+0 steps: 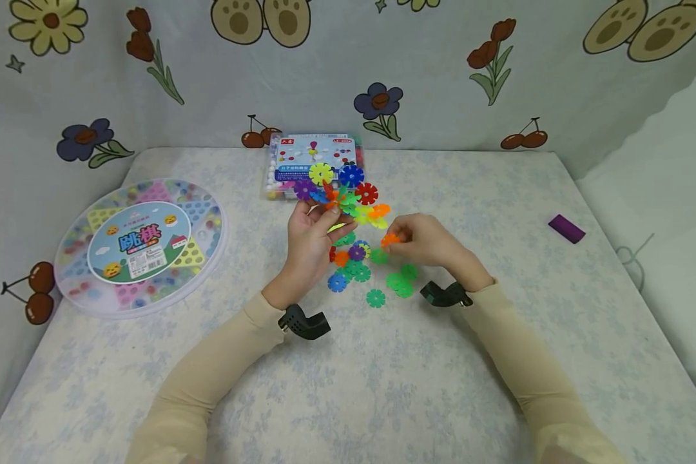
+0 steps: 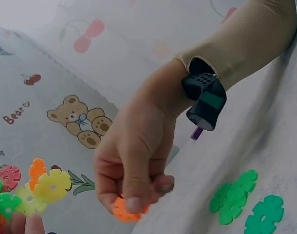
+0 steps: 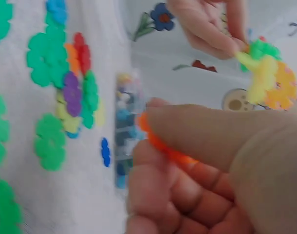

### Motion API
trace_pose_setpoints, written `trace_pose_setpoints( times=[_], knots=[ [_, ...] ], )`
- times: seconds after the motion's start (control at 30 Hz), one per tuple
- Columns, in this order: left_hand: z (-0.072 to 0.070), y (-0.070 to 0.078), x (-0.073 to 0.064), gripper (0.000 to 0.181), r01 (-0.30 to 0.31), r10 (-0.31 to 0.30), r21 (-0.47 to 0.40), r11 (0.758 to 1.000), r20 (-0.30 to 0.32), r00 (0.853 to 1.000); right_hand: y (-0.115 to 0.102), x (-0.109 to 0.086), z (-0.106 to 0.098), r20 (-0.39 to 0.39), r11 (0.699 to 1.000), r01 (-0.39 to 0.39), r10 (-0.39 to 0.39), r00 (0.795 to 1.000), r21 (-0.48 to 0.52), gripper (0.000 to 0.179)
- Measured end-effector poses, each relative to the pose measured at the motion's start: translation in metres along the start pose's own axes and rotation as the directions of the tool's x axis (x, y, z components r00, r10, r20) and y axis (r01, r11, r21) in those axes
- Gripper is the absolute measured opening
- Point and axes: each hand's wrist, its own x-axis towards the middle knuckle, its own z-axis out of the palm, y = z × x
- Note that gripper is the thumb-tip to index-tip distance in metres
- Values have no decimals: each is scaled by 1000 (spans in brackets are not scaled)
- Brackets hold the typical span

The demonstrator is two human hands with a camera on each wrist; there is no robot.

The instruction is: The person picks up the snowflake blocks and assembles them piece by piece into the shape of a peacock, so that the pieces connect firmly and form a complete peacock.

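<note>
My left hand (image 1: 310, 241) grips a cluster of interlocked snowflake discs (image 1: 348, 200) in yellow, blue, purple, red, green and orange, raised above the table. To its right my right hand (image 1: 426, 241) pinches a loose orange snowflake disc (image 1: 390, 240) between thumb and fingers, apart from the cluster. In the left wrist view that orange disc (image 2: 123, 210) shows under the thumb tip. Below the hands lie several loose discs, among them a green disc (image 1: 376, 298), a blue disc (image 1: 337, 282) and a purple disc (image 3: 72, 94).
On the left lies a round Chinese checkers set (image 1: 139, 248) in clear packaging. A bead kit box (image 1: 284, 154) stands at the back, behind the cluster. Far right on the table is a small purple block (image 1: 566, 229). A patterned cloth backdrop (image 1: 325, 77) rises behind the table.
</note>
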Motion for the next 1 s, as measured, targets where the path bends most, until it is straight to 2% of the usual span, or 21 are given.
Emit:
trace_pose_setpoints(
  times=[0.17, 0.27, 0.37, 0.5, 0.6, 0.7, 0.8, 1.0],
  knots=[
    [1, 0, -1, 21, 7, -7, 1, 1000, 10, 1000, -1, -9, -20, -169, 985, 17, 12, 985, 170, 19],
    [1, 0, -1, 21, 20, -20, 8, 1000, 19, 1000, -4, -13, -28, -214, 954, 52, 13, 977, 295, 25],
    [1, -1, -2, 21, 39, -40, 30, 999, 34, 999, -9, -19, -32, -234, 907, 86, 14, 972, 411, 34],
    [0, -3, -2, 23, 55, -58, 65, 996, 47, 997, -17, -26, -35, -224, 821, 107, 26, 974, 561, 39],
    [0, -5, -2, 19, 51, -56, 85, 995, 53, 997, -20, -29, -35, -185, 749, 104, 25, 983, 654, 38],
    [0, -7, -3, 18, 33, -40, 105, 994, 71, 997, -23, -31, -34, -141, 706, 92, 11, 990, 702, 38],
    [0, -8, -3, 20, 8, -18, 115, 993, 86, 996, -24, -31, -33, -118, 690, 83, 4, 993, 719, 37],
    [1, -9, -3, 25, -34, 22, 121, 992, 95, 995, -25, -32, -33, -113, 693, 78, 4, 994, 717, 35]
  ],
)
